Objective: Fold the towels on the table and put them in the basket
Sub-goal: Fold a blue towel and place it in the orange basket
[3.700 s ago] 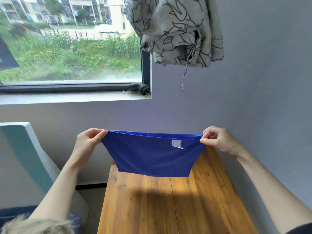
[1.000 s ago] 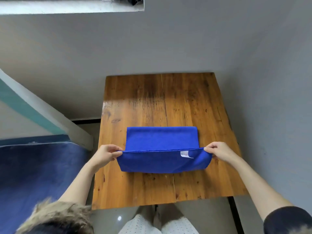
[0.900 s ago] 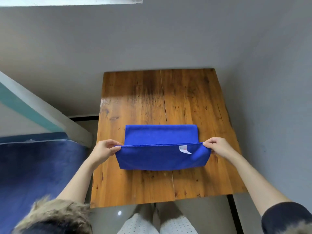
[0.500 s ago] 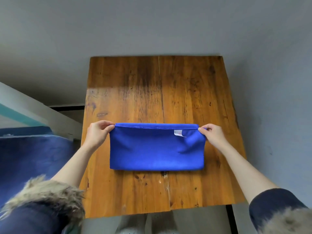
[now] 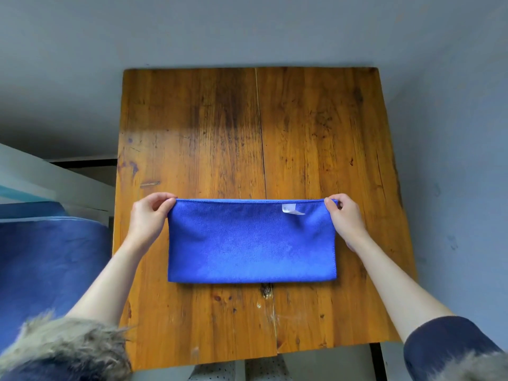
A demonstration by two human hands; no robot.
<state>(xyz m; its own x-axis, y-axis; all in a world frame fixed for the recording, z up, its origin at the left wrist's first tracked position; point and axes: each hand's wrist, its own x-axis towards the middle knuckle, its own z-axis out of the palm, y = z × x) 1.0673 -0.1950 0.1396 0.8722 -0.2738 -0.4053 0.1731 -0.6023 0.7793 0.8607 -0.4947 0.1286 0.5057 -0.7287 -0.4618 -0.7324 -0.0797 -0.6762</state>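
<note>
Folded flat now, the blue towel (image 5: 251, 243) lies between left hand (image 5: 147, 215) and right hand (image 5: 345, 218), each pinching a far corner on the table (image 5: 316, 127)

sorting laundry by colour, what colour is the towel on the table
Solid blue towel, with a small white tag; head view.

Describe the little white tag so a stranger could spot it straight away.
Find the wooden table, then the blue towel lying flat on it. The white tag sits near the towel's far edge by the right hand, the only white patch on blue cloth.
</note>
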